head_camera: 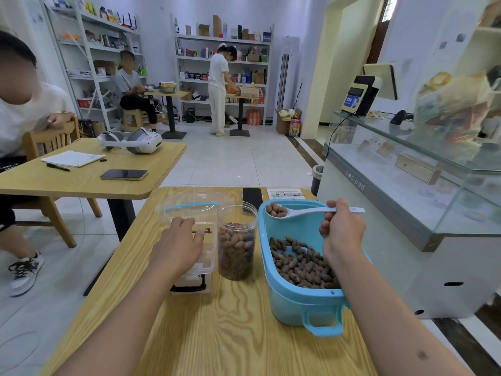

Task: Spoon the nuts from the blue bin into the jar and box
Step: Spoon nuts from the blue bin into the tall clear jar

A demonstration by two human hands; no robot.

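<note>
The left hand (179, 241) covers most of the clear box (202, 263) — what lies inside cannot be told. The right hand (343, 232) and forearm hide part of the nuts (298, 263) in the blue bin (303, 302). The paper (287, 193) behind the bin has print too small to read.

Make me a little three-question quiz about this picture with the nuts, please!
1. True or false: the spoon in the right hand is empty.
2. Which sits between the clear box and the blue bin? A) a phone B) the jar C) a cup
3. Fill in: the left hand rests on the ____.

Key
1. False: the spoon carries a heap of nuts above the bin.
2. B: the jar stands between them, mostly full of nuts.
3. Box: the hand lies over the clear box on the table.
</note>
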